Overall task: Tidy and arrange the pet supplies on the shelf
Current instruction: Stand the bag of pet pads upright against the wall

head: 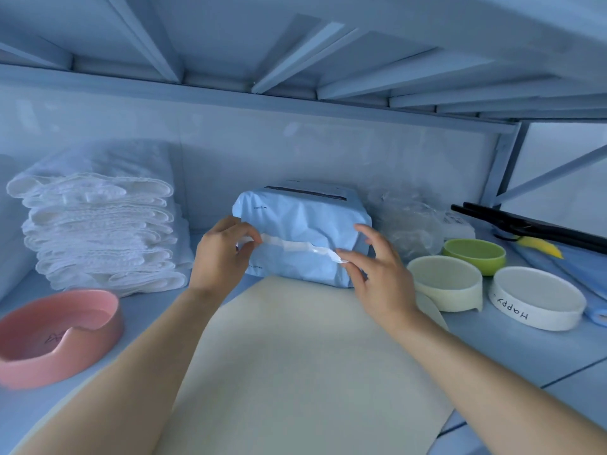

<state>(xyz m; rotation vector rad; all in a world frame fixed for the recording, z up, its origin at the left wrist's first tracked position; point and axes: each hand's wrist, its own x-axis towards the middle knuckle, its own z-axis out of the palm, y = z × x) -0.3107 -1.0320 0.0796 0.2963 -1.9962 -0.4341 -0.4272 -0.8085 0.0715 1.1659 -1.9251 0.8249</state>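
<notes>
View from the head camera. A pale blue soft plastic package (302, 244) stood toward the back of the blue metal shelf (492, 349), at mid-width, with its near bottom edge touching the far edge of a cream flat mat (295, 356). It lay between a stack of white quilted pads (98, 231) on the left and a crumpled clear plastic bag (407, 221) on the right.

The left hand (221, 254), fingers curled, pinched the left end of a white crinkled strip (289, 246) that crossed the package front. The right hand (374, 277) pinched the right end between thumb and forefinger, its other fingers spread and holding nothing.

The step in hand was probably to smooth or press down the strip. To do it well, both ends should be drawn level and taut along the package before pressing, with a light pull, since the soft wrapper would likely crumple or slide back on the shelf.

The package's long axis ran left to right, parallel to the rear wall. Its broad face pointed toward the viewer, and its dark-edged top seam lay uppermost, toward the wall. The strip followed that axis, dipping slightly rightward.

Also shown: a pink notched bowl (59, 336) at the near left, and a cream round bowl (446, 284), a green round bowl (474, 256) and a white lettered bowl (538, 300) grouped at the right.
</notes>
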